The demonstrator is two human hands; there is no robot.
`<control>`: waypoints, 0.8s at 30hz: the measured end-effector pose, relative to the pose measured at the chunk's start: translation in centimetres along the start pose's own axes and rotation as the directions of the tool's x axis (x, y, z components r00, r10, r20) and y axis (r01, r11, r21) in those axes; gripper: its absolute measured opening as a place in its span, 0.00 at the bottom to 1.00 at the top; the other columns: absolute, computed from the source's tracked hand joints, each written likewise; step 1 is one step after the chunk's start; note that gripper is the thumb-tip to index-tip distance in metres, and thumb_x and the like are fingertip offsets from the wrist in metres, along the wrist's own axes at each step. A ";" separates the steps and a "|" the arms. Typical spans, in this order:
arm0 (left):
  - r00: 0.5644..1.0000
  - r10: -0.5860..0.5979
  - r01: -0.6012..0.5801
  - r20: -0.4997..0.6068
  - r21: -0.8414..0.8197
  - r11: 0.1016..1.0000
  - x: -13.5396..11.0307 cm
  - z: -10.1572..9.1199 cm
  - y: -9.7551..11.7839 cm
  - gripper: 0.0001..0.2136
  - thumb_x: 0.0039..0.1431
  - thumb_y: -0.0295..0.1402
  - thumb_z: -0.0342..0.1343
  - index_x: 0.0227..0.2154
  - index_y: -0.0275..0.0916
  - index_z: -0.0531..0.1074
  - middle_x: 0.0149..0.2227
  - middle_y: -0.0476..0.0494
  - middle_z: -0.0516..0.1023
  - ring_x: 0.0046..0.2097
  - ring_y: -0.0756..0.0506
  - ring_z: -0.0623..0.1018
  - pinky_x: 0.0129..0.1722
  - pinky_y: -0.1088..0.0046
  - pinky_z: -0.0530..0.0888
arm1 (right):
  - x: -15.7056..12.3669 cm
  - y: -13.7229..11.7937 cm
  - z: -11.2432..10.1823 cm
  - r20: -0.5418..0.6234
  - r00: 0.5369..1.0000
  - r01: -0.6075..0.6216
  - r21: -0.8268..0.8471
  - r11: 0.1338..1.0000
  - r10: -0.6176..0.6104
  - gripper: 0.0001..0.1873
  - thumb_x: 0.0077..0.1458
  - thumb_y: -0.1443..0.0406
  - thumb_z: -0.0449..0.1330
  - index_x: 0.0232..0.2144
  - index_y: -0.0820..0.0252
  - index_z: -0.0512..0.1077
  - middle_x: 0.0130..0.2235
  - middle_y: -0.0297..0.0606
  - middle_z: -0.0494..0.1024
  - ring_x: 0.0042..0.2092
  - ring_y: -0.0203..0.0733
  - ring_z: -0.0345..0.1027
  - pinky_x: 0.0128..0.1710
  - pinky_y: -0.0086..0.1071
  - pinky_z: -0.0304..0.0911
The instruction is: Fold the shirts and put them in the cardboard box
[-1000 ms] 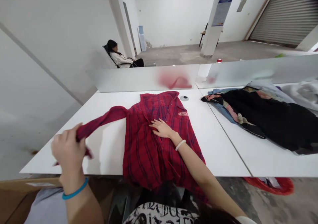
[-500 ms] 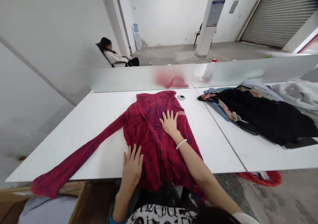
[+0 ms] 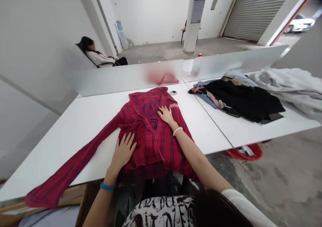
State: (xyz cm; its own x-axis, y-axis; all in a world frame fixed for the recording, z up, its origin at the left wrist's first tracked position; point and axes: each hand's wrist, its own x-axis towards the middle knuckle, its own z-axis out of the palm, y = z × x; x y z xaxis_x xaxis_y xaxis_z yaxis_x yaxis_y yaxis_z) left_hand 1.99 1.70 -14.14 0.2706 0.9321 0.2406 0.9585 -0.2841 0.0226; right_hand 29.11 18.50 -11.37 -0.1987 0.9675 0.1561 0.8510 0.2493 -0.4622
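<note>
A red and navy plaid shirt (image 3: pixel 148 129) lies front up on the white table (image 3: pixel 75 123), its collar towards the far side. One sleeve stretches left and hangs over the near edge; the other sleeve cannot be made out. My left hand (image 3: pixel 123 149) rests on the shirt's left side with its fingers spread. Higher up, near the button line and a pale patch on the chest, my right hand (image 3: pixel 166 115) presses flat with its fingers apart. The shirt's hem droops past the table edge close to my body.
A black garment (image 3: pixel 249 99) and other clothes lie in a heap on the right, beside a white-grey cloth (image 3: pixel 289 81). A frosted divider (image 3: pixel 120 77) runs along the back. Below are a cardboard box (image 3: pixel 72 196) and a red basket (image 3: pixel 259 153). A person (image 3: pixel 100 57) sits beyond.
My left hand has slid up the shirt, away from me, and the fabric beside it has bunched. The right hand stays at the chest. The view has turned right.
</note>
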 end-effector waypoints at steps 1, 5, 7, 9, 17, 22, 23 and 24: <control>1.000 0.014 -0.014 0.000 0.001 1.000 0.3 -0.1 -0.4 0.25 0.63 0.41 0.40 0.60 0.38 0.60 0.62 0.39 0.60 0.64 0.37 0.56 0.61 0.49 0.53 | -0.5 0.0 -0.8 0.006 1.000 0.008 0.041 0.999 -0.008 0.24 0.65 0.61 0.43 0.58 0.64 0.62 0.60 0.47 0.63 0.64 0.46 0.50 0.64 0.48 0.39; 0.993 0.034 -0.039 -0.117 -0.041 0.998 0.0 -1.5 0.9 0.22 0.64 0.41 0.39 0.52 0.36 0.70 0.56 0.37 0.70 0.61 0.37 0.63 0.61 0.50 0.54 | -6.4 -0.4 -3.5 0.005 0.997 0.080 0.148 0.986 -0.081 0.21 0.65 0.63 0.43 0.55 0.59 0.66 0.55 0.38 0.71 0.55 0.36 0.65 0.58 0.32 0.54; 0.981 0.116 -0.133 -0.157 -0.101 0.986 -1.1 -2.4 2.9 0.20 0.63 0.42 0.41 0.49 0.38 0.71 0.54 0.38 0.72 0.60 0.39 0.64 0.62 0.52 0.55 | -11.5 -1.0 -4.0 0.000 0.982 0.186 0.209 0.960 -0.190 0.21 0.65 0.61 0.44 0.54 0.58 0.67 0.53 0.38 0.73 0.53 0.35 0.67 0.55 0.29 0.58; 0.958 0.260 -0.277 -0.118 -0.154 0.949 -2.3 -3.0 5.3 0.23 0.60 0.46 0.46 0.53 0.39 0.68 0.57 0.39 0.68 0.62 0.39 0.62 0.62 0.53 0.56 | -16.7 -2.0 -3.7 0.009 0.953 0.295 0.198 0.935 -0.303 0.22 0.64 0.56 0.45 0.55 0.58 0.66 0.53 0.40 0.73 0.54 0.38 0.66 0.58 0.34 0.56; 0.971 0.234 -0.235 -0.045 -0.335 0.912 -4.3 -2.4 7.7 0.18 0.64 0.41 0.42 0.44 0.41 0.75 0.48 0.43 0.77 0.53 0.42 0.73 0.54 0.61 0.68 | -24.6 -2.7 -0.6 0.129 0.924 0.374 -0.095 0.922 -0.361 0.27 0.60 0.61 0.55 0.61 0.55 0.58 0.63 0.43 0.58 0.66 0.51 0.45 0.63 0.53 0.42; 0.974 -0.197 0.130 -0.108 -0.445 0.886 -4.2 -5.2 6.2 0.18 0.64 0.41 0.42 0.38 0.40 0.76 0.37 0.46 0.81 0.37 0.46 0.79 0.39 0.73 0.72 | -23.6 -2.3 -2.8 0.089 0.952 0.284 0.090 0.955 -0.291 0.18 0.65 0.61 0.46 0.51 0.58 0.69 0.55 0.42 0.70 0.59 0.43 0.59 0.61 0.43 0.50; 0.956 -0.268 0.186 -0.119 -0.458 0.869 -4.0 -6.0 6.1 0.17 0.64 0.41 0.43 0.38 0.40 0.76 0.35 0.47 0.81 0.34 0.48 0.78 0.35 0.75 0.71 | -23.3 -2.4 -3.7 0.072 0.962 0.251 0.143 0.957 -0.263 0.18 0.65 0.60 0.45 0.48 0.59 0.70 0.51 0.43 0.73 0.55 0.43 0.64 0.57 0.39 0.55; 0.935 -0.327 0.229 -0.135 -0.473 0.851 -3.7 -6.9 6.1 0.17 0.63 0.40 0.43 0.38 0.40 0.76 0.32 0.48 0.80 0.30 0.49 0.76 0.32 0.76 0.69 | -22.9 -2.5 -4.6 0.057 0.970 0.221 0.190 0.957 -0.235 0.19 0.65 0.59 0.44 0.44 0.60 0.71 0.46 0.43 0.76 0.50 0.42 0.68 0.53 0.36 0.59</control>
State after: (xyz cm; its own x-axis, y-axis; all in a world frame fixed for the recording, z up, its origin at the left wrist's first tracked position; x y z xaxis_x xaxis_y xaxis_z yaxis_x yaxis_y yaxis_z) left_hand 6.25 -5.06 -8.22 -0.0722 0.9346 0.3484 0.8355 -0.1342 0.5329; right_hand 33.78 -4.52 -9.75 -0.4206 0.8825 0.2106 0.6779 0.4599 -0.5735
